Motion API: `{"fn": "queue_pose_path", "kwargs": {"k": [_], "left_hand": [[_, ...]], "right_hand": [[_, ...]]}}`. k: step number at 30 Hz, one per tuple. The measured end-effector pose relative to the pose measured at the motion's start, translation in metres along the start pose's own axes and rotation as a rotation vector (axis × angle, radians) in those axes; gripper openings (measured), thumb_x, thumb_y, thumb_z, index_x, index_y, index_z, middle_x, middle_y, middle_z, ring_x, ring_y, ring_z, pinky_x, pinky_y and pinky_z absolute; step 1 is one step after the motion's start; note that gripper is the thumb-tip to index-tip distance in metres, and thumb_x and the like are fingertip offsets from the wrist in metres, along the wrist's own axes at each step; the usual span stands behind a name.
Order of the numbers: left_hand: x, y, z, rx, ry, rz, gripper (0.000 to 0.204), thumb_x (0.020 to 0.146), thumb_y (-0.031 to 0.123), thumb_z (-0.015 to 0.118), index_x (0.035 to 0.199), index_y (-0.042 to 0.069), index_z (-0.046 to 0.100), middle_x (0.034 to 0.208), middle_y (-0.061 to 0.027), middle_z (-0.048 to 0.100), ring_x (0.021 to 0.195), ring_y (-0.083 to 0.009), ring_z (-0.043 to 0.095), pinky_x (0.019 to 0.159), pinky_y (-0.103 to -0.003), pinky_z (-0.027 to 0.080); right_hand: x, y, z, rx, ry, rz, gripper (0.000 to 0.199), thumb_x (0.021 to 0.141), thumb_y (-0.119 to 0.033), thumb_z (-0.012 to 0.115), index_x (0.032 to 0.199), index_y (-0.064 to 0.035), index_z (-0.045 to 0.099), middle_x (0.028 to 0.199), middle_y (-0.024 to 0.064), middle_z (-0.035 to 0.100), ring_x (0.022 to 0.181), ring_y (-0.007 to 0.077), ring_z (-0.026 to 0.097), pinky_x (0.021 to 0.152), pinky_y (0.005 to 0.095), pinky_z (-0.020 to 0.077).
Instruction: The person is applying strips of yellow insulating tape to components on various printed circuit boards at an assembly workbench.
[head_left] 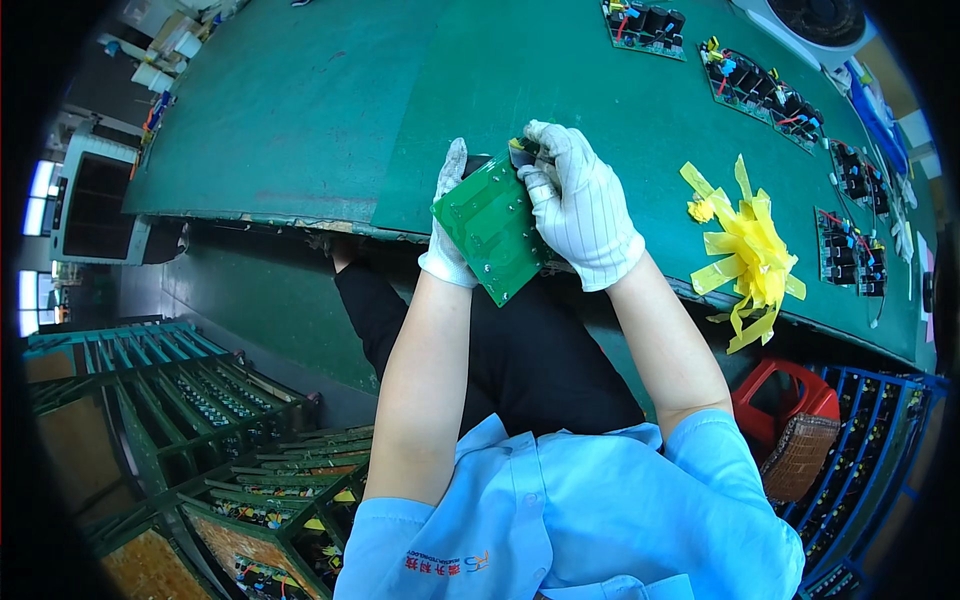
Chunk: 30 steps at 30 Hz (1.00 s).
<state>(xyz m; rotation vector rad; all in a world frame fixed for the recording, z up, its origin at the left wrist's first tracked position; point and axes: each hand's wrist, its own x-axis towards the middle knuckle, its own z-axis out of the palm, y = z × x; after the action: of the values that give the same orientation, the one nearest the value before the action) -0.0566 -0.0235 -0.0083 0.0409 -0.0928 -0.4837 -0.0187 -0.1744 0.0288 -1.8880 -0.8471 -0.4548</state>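
1. Left hand: gloved, grips the green circuit board at its left edge, palm partly behind it.
2. Right hand: gloved, fingers bent at the board's upper-right edge; cannot tell whether they pinch it.
3. Board sits between both hands, touching each; long axis appears slanted, upper left to lower right. Neither hand clearly nearer.
4. Yellow strips: bunched right of the board.
5. Component-laden boards: well apart, upper right of the board.

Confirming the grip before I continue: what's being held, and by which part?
A green circuit board: the left hand holds its left side; the right hand is at its upper-right edge, exact hold unclear.
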Motion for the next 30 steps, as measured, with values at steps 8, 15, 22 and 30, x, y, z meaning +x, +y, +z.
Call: {"fn": "queue_pose_path", "kwargs": {"k": [8,15,22,30], "left_hand": [[-0.001,0.003,-0.005,0.086,-0.002,-0.009,0.079,0.089,0.069,0.039,0.137,0.007,0.049,0.125,-0.0177,0.057,0.116,-0.036,0.055,0.102,-0.056,0.042],[-0.001,0.003,-0.003,0.093,0.054,0.014,0.082,0.088,0.071,0.038,0.139,0.006,0.048,0.126,-0.0184,0.057,0.116,-0.0366,0.055,0.102,-0.057,0.041],[-0.001,0.001,-0.002,0.039,0.014,-0.005,0.082,0.088,0.071,0.037,0.137,0.006,0.049,0.123,-0.0185,0.059,0.113,-0.0359,0.057,0.1,-0.056,0.044],[-0.001,0.002,-0.003,0.077,0.045,0.011,0.083,0.088,0.074,0.036,0.135,0.008,0.052,0.133,-0.0198,0.054,0.119,-0.0364,0.056,0.099,-0.054,0.045]], "right_hand": [[-0.008,0.001,-0.013,0.022,-0.108,0.072,0.037,0.084,-0.002,0.063,0.12,0.0004,0.054,0.106,0.0189,0.062,0.085,0.034,0.066,0.074,0.0385,0.0542],[-0.006,0.0,-0.015,0.02,-0.139,0.09,0.036,0.083,-0.002,0.063,0.119,0.0014,0.055,0.104,0.0194,0.062,0.086,0.0335,0.066,0.075,0.0381,0.054],[-0.006,0.001,-0.017,0.058,-0.155,0.119,0.036,0.085,-0.001,0.062,0.119,0.0023,0.055,0.109,0.0201,0.062,0.09,0.0326,0.066,0.081,0.0371,0.0538],[-0.006,0.004,-0.015,0.054,-0.126,0.065,0.034,0.086,-0.008,0.062,0.12,-0.0049,0.054,0.098,0.0158,0.061,0.083,0.0337,0.064,0.072,0.041,0.0526]]}}
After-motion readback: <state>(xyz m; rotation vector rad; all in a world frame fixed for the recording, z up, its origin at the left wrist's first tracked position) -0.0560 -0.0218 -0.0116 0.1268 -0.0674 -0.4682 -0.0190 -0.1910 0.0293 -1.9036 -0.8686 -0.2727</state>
